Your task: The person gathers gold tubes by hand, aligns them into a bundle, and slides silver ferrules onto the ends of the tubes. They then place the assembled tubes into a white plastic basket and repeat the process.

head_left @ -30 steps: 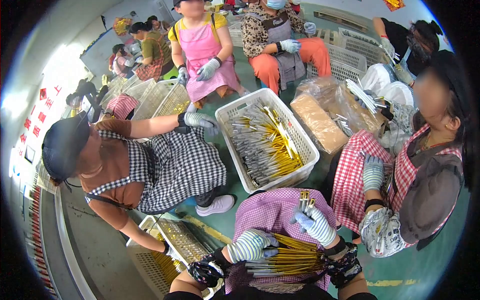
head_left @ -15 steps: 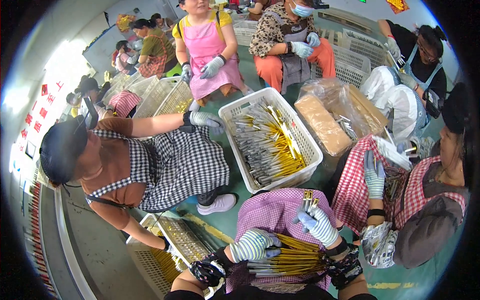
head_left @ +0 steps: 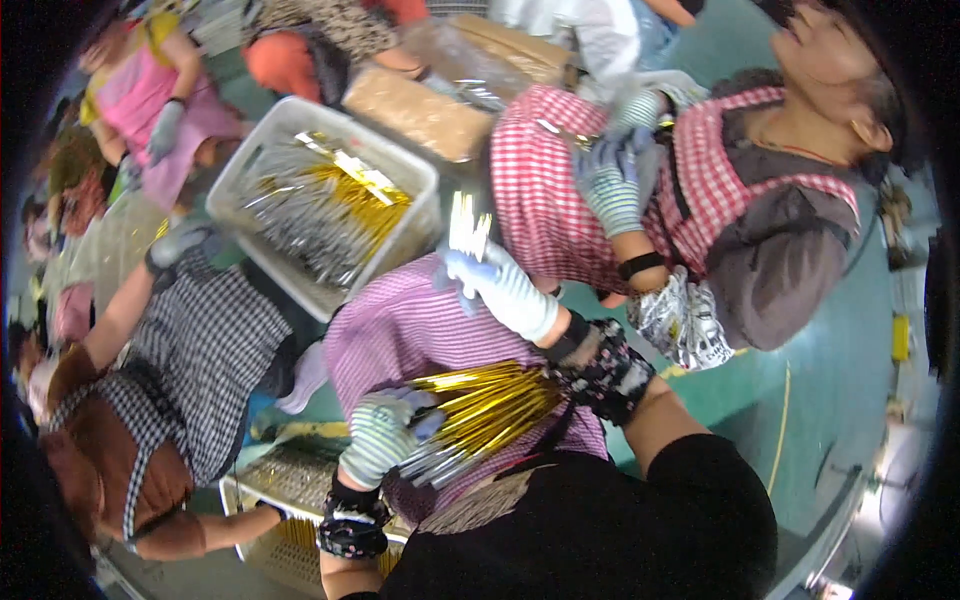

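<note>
A sheaf of slender gold-and-silver foil sticks (head_left: 490,405) lies across the purple checked cloth (head_left: 400,310) on my lap. My left hand (head_left: 378,437), in a striped glove, has its fingers curled at the left end of that sheaf. Farther up, my right hand (head_left: 505,290), gloved too, is closed around a small upright bunch of sticks (head_left: 468,225); their tips look bright and blurred. What kind of sticks they are, I cannot make out. The right palm side is hidden.
Beyond my lap stands a white plastic crate (head_left: 425,200) heaped with similar sticks, beside a brown package (head_left: 415,112). A co-worker in a red checked apron (head_left: 545,190) sits close on my right; another in a black checked apron (head_left: 215,325) is on my left, near a second crate (head_left: 235,500).
My view has swung right and tilted, so the crate and co-workers sit farther left. My right hand still holds its bunch; my left hand has shifted to the sheaf's left end.
</note>
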`<action>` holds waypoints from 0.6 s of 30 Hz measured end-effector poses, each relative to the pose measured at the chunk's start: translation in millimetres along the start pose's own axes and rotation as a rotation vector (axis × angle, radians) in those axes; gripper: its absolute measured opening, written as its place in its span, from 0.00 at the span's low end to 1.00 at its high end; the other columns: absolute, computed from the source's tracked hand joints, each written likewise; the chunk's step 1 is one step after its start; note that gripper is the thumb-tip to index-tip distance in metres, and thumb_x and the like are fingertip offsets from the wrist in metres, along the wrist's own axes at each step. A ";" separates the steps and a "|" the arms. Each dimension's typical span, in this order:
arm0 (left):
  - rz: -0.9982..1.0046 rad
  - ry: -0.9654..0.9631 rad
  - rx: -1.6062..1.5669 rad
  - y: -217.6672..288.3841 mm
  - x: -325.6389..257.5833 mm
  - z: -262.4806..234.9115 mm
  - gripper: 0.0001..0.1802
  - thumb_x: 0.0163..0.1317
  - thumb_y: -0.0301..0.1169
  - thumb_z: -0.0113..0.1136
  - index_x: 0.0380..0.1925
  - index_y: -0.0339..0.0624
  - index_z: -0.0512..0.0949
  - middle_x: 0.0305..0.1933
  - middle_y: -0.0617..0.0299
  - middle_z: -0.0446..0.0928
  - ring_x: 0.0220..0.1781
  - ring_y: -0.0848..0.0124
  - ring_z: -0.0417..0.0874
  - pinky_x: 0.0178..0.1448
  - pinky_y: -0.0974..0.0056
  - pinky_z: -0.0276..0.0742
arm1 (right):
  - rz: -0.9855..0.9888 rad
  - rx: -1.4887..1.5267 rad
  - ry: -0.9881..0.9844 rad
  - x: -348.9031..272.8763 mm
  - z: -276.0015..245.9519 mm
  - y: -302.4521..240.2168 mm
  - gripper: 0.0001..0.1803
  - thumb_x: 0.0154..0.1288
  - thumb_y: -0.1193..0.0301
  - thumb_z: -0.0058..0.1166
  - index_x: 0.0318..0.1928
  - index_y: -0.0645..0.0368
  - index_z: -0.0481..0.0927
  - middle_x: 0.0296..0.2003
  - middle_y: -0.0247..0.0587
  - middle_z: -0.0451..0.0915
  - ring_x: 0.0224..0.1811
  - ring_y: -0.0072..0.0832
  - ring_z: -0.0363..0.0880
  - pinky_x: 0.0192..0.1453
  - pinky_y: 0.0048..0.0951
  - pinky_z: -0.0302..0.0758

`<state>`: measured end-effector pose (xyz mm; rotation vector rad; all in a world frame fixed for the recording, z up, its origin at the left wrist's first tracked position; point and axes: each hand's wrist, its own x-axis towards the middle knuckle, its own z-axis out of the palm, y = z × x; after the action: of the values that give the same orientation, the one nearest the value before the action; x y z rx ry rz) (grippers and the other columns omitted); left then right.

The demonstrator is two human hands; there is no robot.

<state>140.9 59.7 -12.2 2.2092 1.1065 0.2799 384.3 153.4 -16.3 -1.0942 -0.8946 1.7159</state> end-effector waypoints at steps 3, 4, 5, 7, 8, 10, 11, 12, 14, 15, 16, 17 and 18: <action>0.037 -0.013 -0.009 -3.2 5.7 6.4 0.16 0.56 0.46 0.65 0.32 0.46 0.84 0.30 0.57 0.82 0.31 0.57 0.83 0.37 0.56 0.78 | -0.069 0.333 0.150 20.6 -42.6 -0.2 0.13 0.70 0.58 0.55 0.44 0.54 0.77 0.32 0.36 0.82 0.21 0.18 0.73 0.23 0.19 0.68; 0.037 -0.010 0.003 -4.2 5.6 9.7 0.16 0.56 0.46 0.65 0.33 0.46 0.84 0.30 0.57 0.82 0.31 0.57 0.83 0.37 0.56 0.78 | -0.074 0.433 0.255 29.0 -55.1 -1.5 0.13 0.71 0.58 0.54 0.41 0.54 0.77 0.31 0.40 0.84 0.18 0.20 0.74 0.19 0.20 0.72; 0.041 -0.019 0.003 -5.0 4.6 12.0 0.16 0.56 0.46 0.65 0.34 0.45 0.84 0.30 0.57 0.83 0.32 0.57 0.84 0.37 0.56 0.78 | -0.102 0.490 0.355 36.8 -66.3 -4.8 0.13 0.71 0.58 0.54 0.38 0.53 0.77 0.31 0.42 0.83 0.17 0.20 0.73 0.18 0.21 0.71; 0.038 -0.032 -0.005 -2.4 5.9 14.9 0.16 0.56 0.45 0.65 0.34 0.45 0.84 0.31 0.57 0.83 0.31 0.58 0.83 0.37 0.56 0.78 | -0.164 0.538 0.470 50.3 -98.7 -7.9 0.12 0.70 0.58 0.54 0.39 0.52 0.78 0.32 0.39 0.82 0.20 0.21 0.71 0.22 0.24 0.68; 0.042 -0.038 0.014 -1.3 5.7 15.5 0.15 0.56 0.45 0.65 0.34 0.45 0.84 0.30 0.58 0.83 0.31 0.58 0.84 0.37 0.56 0.78 | -0.186 0.602 0.486 57.0 -115.3 -11.1 0.12 0.70 0.57 0.53 0.37 0.52 0.78 0.32 0.39 0.83 0.20 0.22 0.71 0.22 0.25 0.68; 0.056 0.005 -0.011 -3.3 1.3 18.3 0.15 0.55 0.44 0.66 0.33 0.44 0.84 0.29 0.58 0.83 0.31 0.59 0.84 0.36 0.57 0.78 | -0.182 0.695 0.484 75.1 -148.5 -12.0 0.12 0.71 0.58 0.53 0.34 0.51 0.77 0.32 0.39 0.83 0.19 0.24 0.71 0.22 0.27 0.70; 0.055 0.014 -0.024 -3.3 1.3 18.3 0.14 0.55 0.43 0.66 0.32 0.44 0.84 0.28 0.58 0.83 0.30 0.59 0.84 0.36 0.57 0.78 | -0.170 0.722 0.507 85.1 -163.8 -11.4 0.11 0.71 0.58 0.53 0.35 0.50 0.77 0.30 0.37 0.82 0.18 0.23 0.71 0.21 0.27 0.69; 0.046 0.006 -0.016 -0.2 0.8 14.9 0.14 0.55 0.43 0.66 0.32 0.44 0.84 0.28 0.58 0.82 0.30 0.59 0.84 0.36 0.57 0.78 | -0.141 0.741 0.530 91.4 -168.5 -17.7 0.11 0.71 0.58 0.53 0.35 0.50 0.76 0.29 0.36 0.82 0.18 0.23 0.70 0.20 0.27 0.68; 0.048 0.026 -0.022 -1.6 0.5 16.1 0.15 0.55 0.44 0.66 0.32 0.45 0.85 0.28 0.57 0.82 0.30 0.58 0.84 0.36 0.56 0.78 | -0.122 0.744 0.592 102.2 -178.2 -27.1 0.11 0.71 0.58 0.52 0.34 0.49 0.76 0.25 0.32 0.79 0.16 0.23 0.69 0.18 0.26 0.67; 0.050 0.024 -0.020 -1.4 1.3 16.1 0.15 0.55 0.44 0.66 0.32 0.45 0.85 0.28 0.57 0.82 0.29 0.58 0.84 0.36 0.56 0.78 | -0.098 0.732 0.582 109.9 -195.5 -23.2 0.12 0.72 0.57 0.51 0.33 0.47 0.75 0.25 0.32 0.79 0.16 0.21 0.68 0.16 0.27 0.67; 0.047 0.024 -0.016 -1.4 0.9 15.3 0.15 0.55 0.44 0.66 0.32 0.45 0.85 0.28 0.57 0.82 0.29 0.58 0.84 0.36 0.56 0.78 | -0.082 0.772 0.582 112.5 -201.0 -24.8 0.12 0.72 0.56 0.51 0.33 0.47 0.74 0.25 0.31 0.79 0.16 0.21 0.68 0.17 0.27 0.67; 0.047 0.022 -0.010 -1.6 0.7 15.0 0.15 0.55 0.44 0.66 0.32 0.45 0.85 0.28 0.57 0.82 0.29 0.58 0.84 0.35 0.56 0.78 | -0.065 0.811 0.583 113.9 -206.0 -24.0 0.12 0.72 0.56 0.50 0.34 0.47 0.74 0.25 0.30 0.79 0.16 0.21 0.68 0.17 0.26 0.68; 0.048 0.020 -0.003 -1.2 1.4 14.0 0.15 0.55 0.44 0.66 0.32 0.46 0.85 0.28 0.58 0.82 0.29 0.58 0.84 0.35 0.56 0.78 | -0.089 0.847 0.623 114.3 -209.4 -23.6 0.11 0.72 0.57 0.50 0.34 0.47 0.73 0.26 0.30 0.80 0.16 0.20 0.69 0.18 0.25 0.69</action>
<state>147.3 55.0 -23.9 2.2369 1.0635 0.3245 561.2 290.7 -102.0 -0.8748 0.1803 1.3230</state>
